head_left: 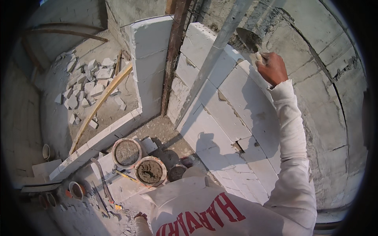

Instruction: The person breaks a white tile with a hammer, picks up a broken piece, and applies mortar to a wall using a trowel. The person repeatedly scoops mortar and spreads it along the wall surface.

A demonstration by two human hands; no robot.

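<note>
My right hand [273,70] is closed around the pale handle of a trowel [249,39], stretched out past the top edge of a white block wall [222,114]. The trowel's dark blade lies close to the rough grey wall [315,94], by a patch of mortar; whether it touches is hard to tell. Low in the picture hangs my left hand [140,215], small and partly hidden by its sleeve, so its fingers cannot be made out. Nearest below my body are a tub of wet mortar [150,172] and a second filled tub [126,152].
A metal pole [210,59] and a rusty upright beam [173,59] stand before me. Low white block walls [98,135] run left, crossed by a leaning wooden strip [98,104]. Broken blocks [88,80] lie beyond. A handsaw [101,177] and more buckets [77,190] sit lower left.
</note>
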